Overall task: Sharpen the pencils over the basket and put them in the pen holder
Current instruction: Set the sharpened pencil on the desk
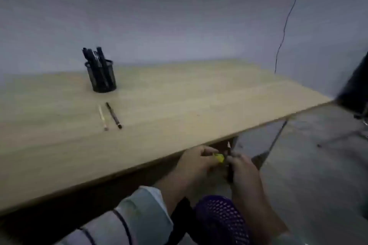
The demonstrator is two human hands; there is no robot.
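From the head camera, both hands work just off the near edge of the desk (179, 93), below its top. The left hand (196, 162) pinches a yellow sharpener (219, 157); the right hand (244, 167) is closed around a dark pencil (229, 148), whose pale tip pokes up beside the sharpener. The purple basket (221, 219) sits lower and nearer than the desk edge, under the wrists.

The hands look closer to the desk edge than the basket's mouth is, so I judge shavings could drop past its rim to the floor. The picture is blurred, so I cannot tell if the tip is seated.

On the desk, two more pencils, one pale (103, 117) and one dark (114, 115), lie side by side. The holder (101, 77), already crowded with pens, stands behind them toward the desk's far edge; a careless drop could tip it.
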